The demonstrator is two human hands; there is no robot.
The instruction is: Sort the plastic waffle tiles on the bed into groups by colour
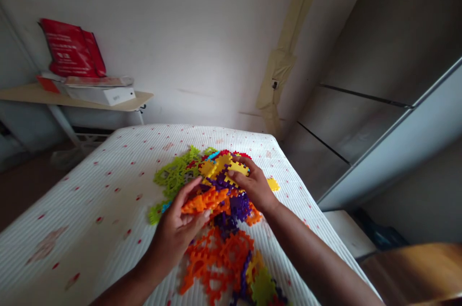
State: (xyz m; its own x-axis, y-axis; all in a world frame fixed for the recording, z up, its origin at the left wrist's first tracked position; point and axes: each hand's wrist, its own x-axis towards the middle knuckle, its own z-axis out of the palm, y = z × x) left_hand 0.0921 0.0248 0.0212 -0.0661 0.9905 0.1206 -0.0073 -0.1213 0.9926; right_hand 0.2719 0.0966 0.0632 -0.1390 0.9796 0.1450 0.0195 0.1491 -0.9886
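Note:
My left hand [180, 222] is closed around a small stack of orange toothed plastic pieces [205, 200], thumb in front and fingers behind. Over the far part of the pile, my right hand [254, 183] has its thumb and fingers on a yellow toothed piece [237, 169]. Beneath and around both hands lies a heap of gear-edged plastic pieces. Green ones [175, 171] lie at the far left, purple ones [238, 207] in the middle, and orange ones [216, 262] nearer to me. A lone yellow piece [273, 184] rests right of my right hand.
The pile lies on a bed-like surface with a white ribbed, red-dotted cover [108, 210]. Beyond it at left, a desk [32, 94] holds a red bag [72, 51] and a white box [111, 95]. A grey cabinet [361, 80] stands at right, a wooden edge [415, 272] at lower right.

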